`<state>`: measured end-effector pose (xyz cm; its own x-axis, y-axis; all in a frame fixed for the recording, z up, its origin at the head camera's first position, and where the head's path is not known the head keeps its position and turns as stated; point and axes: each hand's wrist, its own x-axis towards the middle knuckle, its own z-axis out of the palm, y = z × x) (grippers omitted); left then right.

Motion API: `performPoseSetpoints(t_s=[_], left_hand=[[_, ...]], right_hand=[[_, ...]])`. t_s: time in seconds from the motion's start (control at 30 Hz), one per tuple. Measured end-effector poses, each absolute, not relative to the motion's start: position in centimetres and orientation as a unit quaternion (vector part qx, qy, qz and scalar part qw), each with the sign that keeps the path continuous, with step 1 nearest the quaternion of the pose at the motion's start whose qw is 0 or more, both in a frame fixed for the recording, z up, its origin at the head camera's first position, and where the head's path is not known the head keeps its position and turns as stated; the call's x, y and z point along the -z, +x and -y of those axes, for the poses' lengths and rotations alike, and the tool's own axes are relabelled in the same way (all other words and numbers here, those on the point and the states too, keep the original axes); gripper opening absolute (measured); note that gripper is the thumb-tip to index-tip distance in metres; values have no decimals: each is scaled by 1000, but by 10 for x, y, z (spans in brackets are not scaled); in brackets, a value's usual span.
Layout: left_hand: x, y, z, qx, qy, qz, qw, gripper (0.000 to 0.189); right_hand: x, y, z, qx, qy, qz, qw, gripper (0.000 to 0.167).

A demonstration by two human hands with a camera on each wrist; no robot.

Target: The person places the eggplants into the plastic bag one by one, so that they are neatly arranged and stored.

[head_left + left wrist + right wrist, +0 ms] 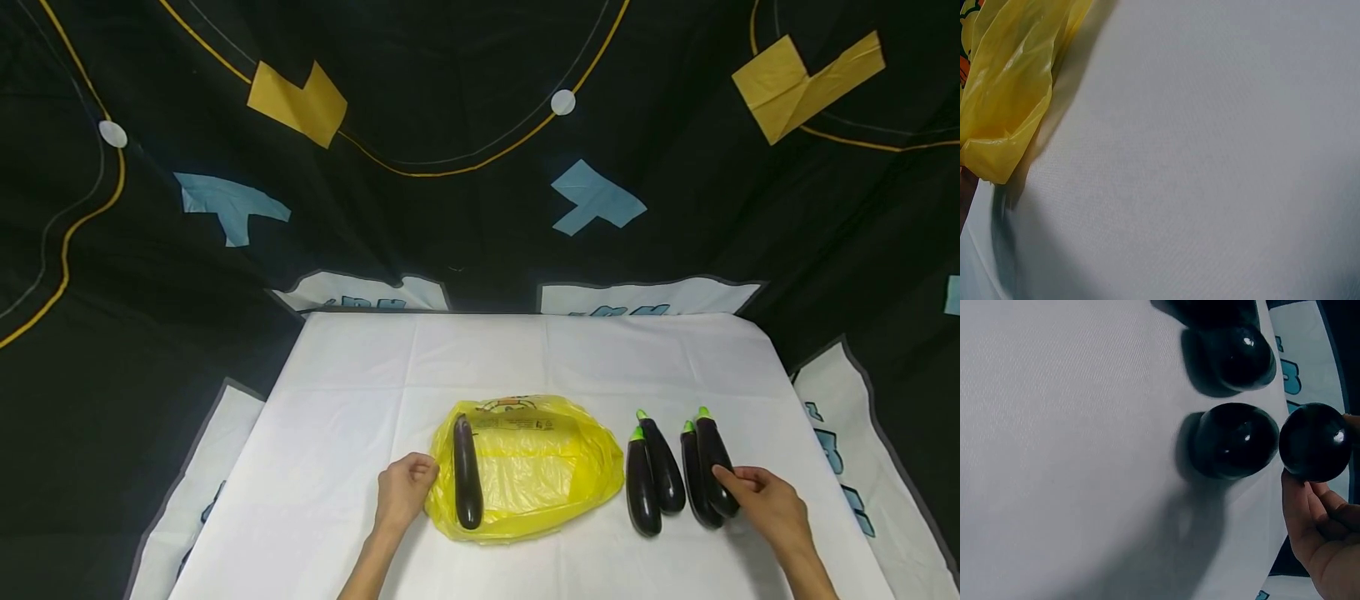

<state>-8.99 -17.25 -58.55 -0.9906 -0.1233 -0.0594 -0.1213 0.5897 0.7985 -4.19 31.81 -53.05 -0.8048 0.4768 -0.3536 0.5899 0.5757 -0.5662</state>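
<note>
A yellow plastic bag (pixel 540 475) lies spread flat in the middle of the table. One dark purple eggplant (pixel 468 475) rests upright along the bag's left part. My left hand (pixel 405 490) pinches the bag's left edge; in the left wrist view the yellow plastic (pixel 1010 94) shows at the left. To the bag's right lie eggplants with green stem ends, one pair (pixel 643 487) beside it and another farther right. My right hand (pixel 768 504) grips the lower end of the rightmost eggplant (pixel 715 462), whose round end (pixel 1315 444) stands beside its neighbour (pixel 1235 440) in the right wrist view.
A white cloth (pixel 352 358) covers the table. Behind it hangs a dark curtain (pixel 450 242) with yellow and blue shapes. White patterned fabric (pixel 862 450) drops past the table's right edge.
</note>
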Motion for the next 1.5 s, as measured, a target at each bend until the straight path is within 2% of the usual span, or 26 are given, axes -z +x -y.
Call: performPoseSetpoints(t_s=[0.7, 1.13, 1.33, 1.5], left_hand=[[585, -89, 172, 440, 66, 895, 0, 6], [585, -88, 172, 439, 69, 896, 3, 7], [585, -88, 171, 432, 73, 899, -3, 7], [584, -89, 171, 433, 74, 898, -2, 7]], right_hand=[[504, -47, -282, 398, 237, -877, 128, 89], [499, -53, -247, 442, 195, -866, 125, 77], [498, -56, -233, 447, 184, -865, 130, 78], [497, -60, -219, 449, 169, -869, 122, 69]])
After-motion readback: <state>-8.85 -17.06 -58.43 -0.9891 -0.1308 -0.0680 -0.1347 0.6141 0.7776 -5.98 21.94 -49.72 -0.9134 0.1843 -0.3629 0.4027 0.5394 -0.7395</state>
